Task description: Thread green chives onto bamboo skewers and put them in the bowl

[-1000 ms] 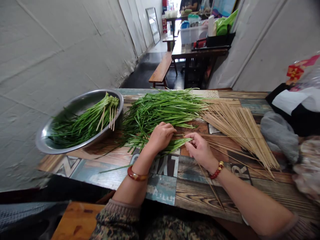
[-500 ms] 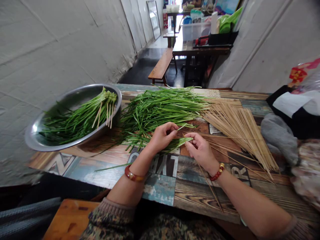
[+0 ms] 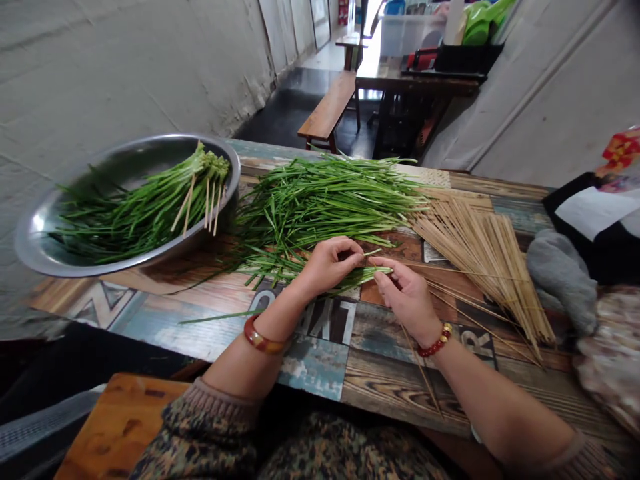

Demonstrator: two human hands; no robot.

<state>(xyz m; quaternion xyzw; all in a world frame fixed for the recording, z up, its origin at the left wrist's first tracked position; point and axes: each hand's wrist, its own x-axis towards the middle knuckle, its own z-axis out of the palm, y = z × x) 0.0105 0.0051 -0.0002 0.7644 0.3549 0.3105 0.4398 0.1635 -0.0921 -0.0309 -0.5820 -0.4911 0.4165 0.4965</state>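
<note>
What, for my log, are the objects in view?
table: one, multicoloured, foreground
basin: one, silver, table's left
skewered greens: several, green, in basin
loose greens: one heap, green, centre
skewers: many, tan, right of heap
bundle: one, grey, table's right
container: one, black, far right
sheet: one, white, on container
bag: one, whitish, right edge
packet: one, red, right edge
near bench: one, brown, behind
back table: one, dark, behind
tub: one, clear, back table
other items: several, mixed, back table
seat: one, orange, lower left
left hand and right hand: two, bare, centre, holding greens

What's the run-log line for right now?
left hand: pinching green stalk; right hand: holding stalk bunch; basin: skewered greens; loose skewers: fanned on table
</note>
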